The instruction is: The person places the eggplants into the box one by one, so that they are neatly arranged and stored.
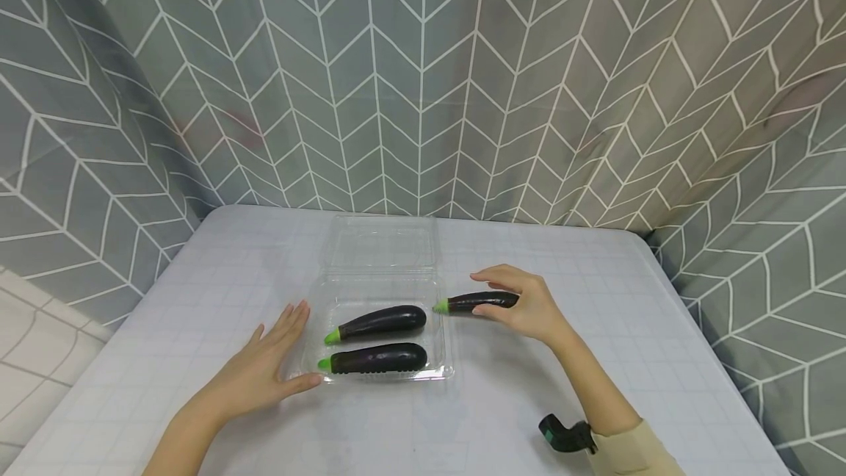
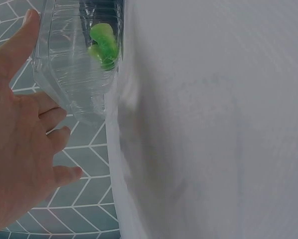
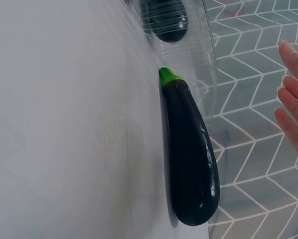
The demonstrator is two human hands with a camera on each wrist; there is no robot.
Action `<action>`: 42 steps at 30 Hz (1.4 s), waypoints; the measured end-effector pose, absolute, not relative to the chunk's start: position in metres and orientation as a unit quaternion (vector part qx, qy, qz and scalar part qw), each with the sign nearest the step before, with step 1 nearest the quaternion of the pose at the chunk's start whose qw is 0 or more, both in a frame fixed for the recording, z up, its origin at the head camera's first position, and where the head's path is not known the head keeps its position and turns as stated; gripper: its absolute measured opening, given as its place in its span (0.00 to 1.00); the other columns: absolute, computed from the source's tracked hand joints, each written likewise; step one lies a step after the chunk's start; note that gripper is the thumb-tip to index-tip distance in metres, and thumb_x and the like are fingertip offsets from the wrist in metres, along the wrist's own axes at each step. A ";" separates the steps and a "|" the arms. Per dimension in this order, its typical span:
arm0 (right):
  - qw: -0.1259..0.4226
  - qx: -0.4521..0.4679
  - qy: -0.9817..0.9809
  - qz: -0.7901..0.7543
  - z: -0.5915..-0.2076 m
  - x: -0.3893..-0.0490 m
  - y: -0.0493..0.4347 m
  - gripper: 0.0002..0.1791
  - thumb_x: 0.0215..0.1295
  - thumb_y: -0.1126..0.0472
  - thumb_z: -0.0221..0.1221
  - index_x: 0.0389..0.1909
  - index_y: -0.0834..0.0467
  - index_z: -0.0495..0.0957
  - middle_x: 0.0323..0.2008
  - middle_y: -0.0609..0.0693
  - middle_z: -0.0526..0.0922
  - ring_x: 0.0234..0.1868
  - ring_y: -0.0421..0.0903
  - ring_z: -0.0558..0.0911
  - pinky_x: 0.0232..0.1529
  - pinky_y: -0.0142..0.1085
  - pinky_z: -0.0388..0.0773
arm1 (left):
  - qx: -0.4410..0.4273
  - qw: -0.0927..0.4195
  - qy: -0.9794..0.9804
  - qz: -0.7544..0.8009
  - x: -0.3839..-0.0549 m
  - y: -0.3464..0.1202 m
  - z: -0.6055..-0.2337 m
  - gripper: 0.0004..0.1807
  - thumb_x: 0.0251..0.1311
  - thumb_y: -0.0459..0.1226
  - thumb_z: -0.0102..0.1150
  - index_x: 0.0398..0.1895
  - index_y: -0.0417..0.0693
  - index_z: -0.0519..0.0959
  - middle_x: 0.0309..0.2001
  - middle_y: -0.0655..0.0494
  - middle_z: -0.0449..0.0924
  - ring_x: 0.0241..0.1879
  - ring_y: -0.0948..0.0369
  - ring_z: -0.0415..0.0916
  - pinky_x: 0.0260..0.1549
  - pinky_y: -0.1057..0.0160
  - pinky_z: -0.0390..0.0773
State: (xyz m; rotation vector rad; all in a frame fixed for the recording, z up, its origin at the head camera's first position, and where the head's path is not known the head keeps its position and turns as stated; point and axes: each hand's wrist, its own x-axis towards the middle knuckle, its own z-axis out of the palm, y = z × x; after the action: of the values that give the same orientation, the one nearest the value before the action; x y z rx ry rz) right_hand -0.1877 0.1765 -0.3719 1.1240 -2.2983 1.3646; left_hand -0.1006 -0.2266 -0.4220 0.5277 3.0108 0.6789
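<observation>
A clear plastic clamshell box (image 1: 439,344) lies with its lid (image 1: 383,244) folded back, away from me. Two dark eggplants, an upper one (image 1: 386,320) and a lower one (image 1: 383,358), lie side by side in it, green stem ends to the left. My left hand (image 1: 261,369) is spread at the box's left edge, thumb by the near corner. Just right of the box, a third eggplant (image 3: 189,154) rests on the table, its green end at the box wall. Above it my right hand (image 1: 529,307) hovers with fingers and thumb parted; the right wrist view shows them apart from it.
The table (image 1: 661,358) has a white cover with faint grid lines. Grey curtains (image 1: 423,79) with a white chevron pattern hang behind it and along both sides. A black device (image 1: 565,434) sits at my right wrist, beside a beige sleeve (image 1: 634,454).
</observation>
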 end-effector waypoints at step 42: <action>0.089 0.274 -0.907 0.308 -0.443 -0.224 0.222 0.27 0.44 0.62 0.76 0.50 0.55 0.83 0.48 0.49 0.84 0.53 0.52 0.80 0.54 0.48 0.76 | 0.164 0.004 0.961 0.221 -0.099 -0.226 -0.421 0.57 0.51 0.62 0.63 0.75 0.40 0.50 0.75 0.42 0.48 0.72 0.42 0.45 0.63 0.31 0.47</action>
State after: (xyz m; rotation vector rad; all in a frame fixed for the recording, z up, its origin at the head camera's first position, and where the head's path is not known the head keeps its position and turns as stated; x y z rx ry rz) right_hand -0.2236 0.2218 -0.4426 0.8140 -2.6988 0.9170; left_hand -0.0995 -0.2257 -0.4207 0.5141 3.0134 0.6931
